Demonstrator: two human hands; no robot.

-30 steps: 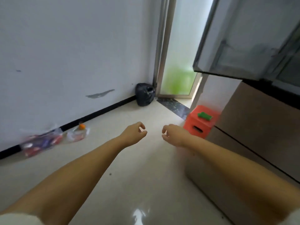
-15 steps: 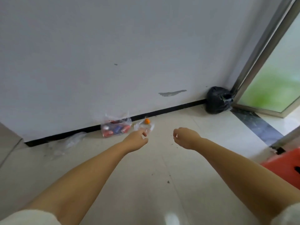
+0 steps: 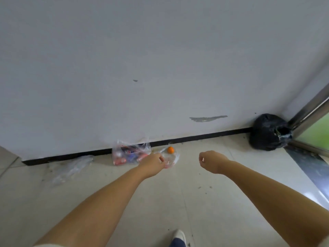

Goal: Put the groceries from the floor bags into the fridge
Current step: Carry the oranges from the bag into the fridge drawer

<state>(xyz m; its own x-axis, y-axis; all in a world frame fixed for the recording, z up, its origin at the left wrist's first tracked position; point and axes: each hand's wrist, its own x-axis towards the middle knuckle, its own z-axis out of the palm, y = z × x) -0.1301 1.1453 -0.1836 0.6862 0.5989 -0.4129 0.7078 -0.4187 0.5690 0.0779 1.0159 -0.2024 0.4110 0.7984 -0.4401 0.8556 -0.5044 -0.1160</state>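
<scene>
A clear plastic bag (image 3: 128, 154) with red and blue packets lies on the floor against the wall's black skirting. Right of it a second clear bag (image 3: 171, 158) holds an orange fruit (image 3: 170, 150). My left hand (image 3: 153, 163) is stretched out in front of these bags, fingers loosely curled, holding nothing. My right hand (image 3: 212, 162) hangs level with it further right, also loosely curled and empty. Both hands are in the air, apart from the bags. The fridge is out of view.
A flat empty clear bag (image 3: 71, 168) lies on the floor to the left. A black rubbish bag (image 3: 268, 132) sits in the corner by a metal door frame (image 3: 311, 111). My shoe tip (image 3: 179, 237) shows at the bottom. The floor is pale tile.
The view has swung left from the fridge and orange stool to the wall and the floor bags. Both empty hands stay stretched forward, and the bags now lie nearer.
</scene>
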